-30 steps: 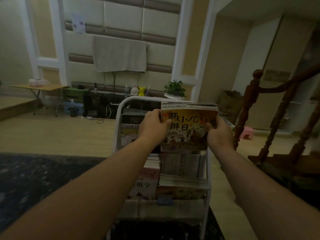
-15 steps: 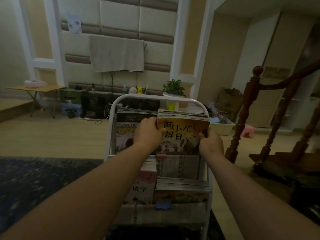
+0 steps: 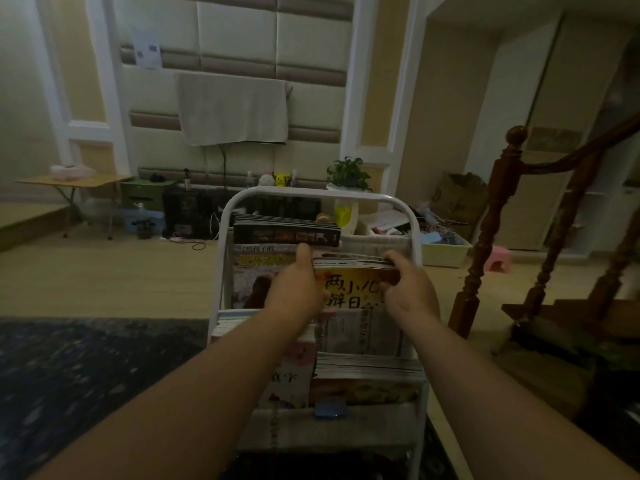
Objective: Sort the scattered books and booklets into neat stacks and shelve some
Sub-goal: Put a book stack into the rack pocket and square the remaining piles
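Shelving fills the middle of the frame: a white book rack, its tiers packed with magazine stacks; at centre, in the upper right tier, stands the yellow-covered booklet bundle, its foot hidden by the tier in front; the left grip clasps its left edge and the right grip curls over its top right corner, both grasping it; many thin glossy booklets likely make it weighty, floppy and prone to fanning, so squeezing both side edges seems best.

Left hand, right hand: both curled.
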Demonstrator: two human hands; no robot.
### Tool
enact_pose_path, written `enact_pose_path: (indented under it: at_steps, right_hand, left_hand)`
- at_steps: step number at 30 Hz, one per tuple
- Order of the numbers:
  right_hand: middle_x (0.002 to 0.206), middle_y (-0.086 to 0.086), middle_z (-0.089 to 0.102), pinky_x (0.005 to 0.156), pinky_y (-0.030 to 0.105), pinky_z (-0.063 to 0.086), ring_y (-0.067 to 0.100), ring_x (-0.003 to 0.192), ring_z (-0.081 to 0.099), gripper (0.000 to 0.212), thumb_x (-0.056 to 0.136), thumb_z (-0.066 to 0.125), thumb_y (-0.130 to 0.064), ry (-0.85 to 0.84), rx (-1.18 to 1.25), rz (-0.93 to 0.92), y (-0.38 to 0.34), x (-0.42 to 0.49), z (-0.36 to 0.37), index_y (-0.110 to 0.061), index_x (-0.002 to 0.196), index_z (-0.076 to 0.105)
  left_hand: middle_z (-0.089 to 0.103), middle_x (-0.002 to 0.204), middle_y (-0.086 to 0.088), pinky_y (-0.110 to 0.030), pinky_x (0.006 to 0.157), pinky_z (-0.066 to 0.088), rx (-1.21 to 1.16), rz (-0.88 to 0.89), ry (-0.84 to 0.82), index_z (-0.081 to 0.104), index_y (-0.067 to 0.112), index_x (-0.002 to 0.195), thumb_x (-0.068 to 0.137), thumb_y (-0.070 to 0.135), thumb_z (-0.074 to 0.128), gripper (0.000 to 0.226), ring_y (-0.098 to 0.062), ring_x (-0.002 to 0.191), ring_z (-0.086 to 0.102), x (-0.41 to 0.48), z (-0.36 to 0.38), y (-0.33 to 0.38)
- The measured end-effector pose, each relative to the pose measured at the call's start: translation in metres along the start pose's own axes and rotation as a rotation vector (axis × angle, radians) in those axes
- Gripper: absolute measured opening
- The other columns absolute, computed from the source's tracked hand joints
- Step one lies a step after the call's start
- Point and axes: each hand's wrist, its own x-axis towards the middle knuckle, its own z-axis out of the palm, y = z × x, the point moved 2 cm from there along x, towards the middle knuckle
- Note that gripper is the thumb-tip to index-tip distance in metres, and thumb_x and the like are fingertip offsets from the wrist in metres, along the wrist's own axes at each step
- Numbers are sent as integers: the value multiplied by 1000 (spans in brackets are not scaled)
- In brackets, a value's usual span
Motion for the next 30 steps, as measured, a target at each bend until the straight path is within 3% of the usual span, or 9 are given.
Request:
enact_pose_path:
  at_steps: [3, 7, 12, 19, 30]
  right_hand:
    - [124, 5, 52, 96, 44, 49, 28, 116, 52, 52, 93, 60, -15, 20, -56, -15, -1, 1, 1, -39, 137, 48]
    - [129, 6, 47, 99, 47, 47, 28, 120, 48, 51, 94, 57, -15, 30, -95, -30, 0, 1, 5, -37, 138, 46]
    - [148, -2, 38, 105, 44, 34, 26, 133, 34, 54, 94, 54, -22, 127, -453, -140, -7, -5, 2, -34, 144, 40]
    - [158, -4, 27, 115, 46, 25, 27, 147, 15, 65, 93, 47, -19, 11, -522, -189, -18, -12, 16, -30, 153, 25]
    - [148, -5, 43, 110, 41, 33, 26, 139, 29, 58, 92, 49, -20, 70, -523, -212, -14, -15, 20, -29, 148, 37]
  left_hand:
    - [48, 120, -6, -35, 84, 52, 193, 127, 103, 28, 27, 133, 82, 23, 72, 68, -24, 100, 56, -3, -1, 4]
    - [40, 135, 0, -34, 100, 41, 360, 353, 199, 44, 23, 138, 85, 29, 69, 58, -20, 118, 44, -6, 8, 9]
    - [47, 131, -1, -33, 99, 41, 370, 357, 211, 50, 20, 134, 87, 23, 66, 50, -20, 116, 46, -5, 11, 12]
    - [50, 131, -3, -33, 98, 42, 395, 337, 193, 51, 15, 133, 88, 19, 63, 47, -21, 115, 48, -7, 10, 13]
    - [49, 137, -3, -35, 100, 40, 400, 311, 170, 43, 15, 138, 88, 19, 62, 54, -23, 118, 48, -13, 13, 8]
